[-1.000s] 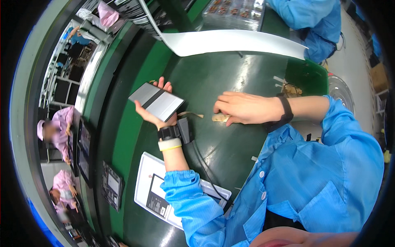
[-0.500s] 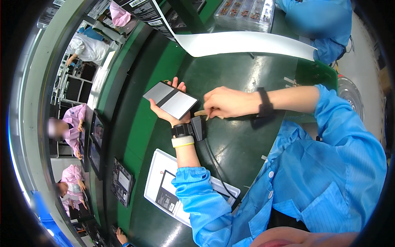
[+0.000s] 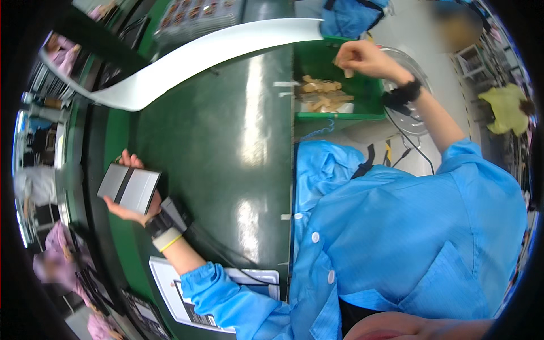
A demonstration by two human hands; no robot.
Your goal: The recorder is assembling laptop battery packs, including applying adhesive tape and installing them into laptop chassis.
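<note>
My left hand [image 3: 136, 216] holds a flat silver battery-like pack [image 3: 140, 186] with a black band across it, fingers at its far edge and thumb at the near one. A dark block with a cable [image 3: 177, 213] sits at that wrist. My right hand [image 3: 369, 60] is raised above a green bin [image 3: 343, 117], fingers pinched on a tan strip [image 3: 348, 73] that hangs from them. Several crumpled tan strips [image 3: 324, 95] lie in the bin below.
A long white sheet [image 3: 175, 63] curves across the table's far side. Behind it stands a clear compartment tray [image 3: 198, 20]. A white tray [image 3: 163, 276] lies near my left forearm. Right of the bin is a round stool [image 3: 420, 121]. A person's blue garment [image 3: 352, 18] shows beyond the bin.
My right hand has moved away from my left hand, rightward to above the green bin, with the tan strip. My left hand keeps the pack. The view has turned right.
</note>
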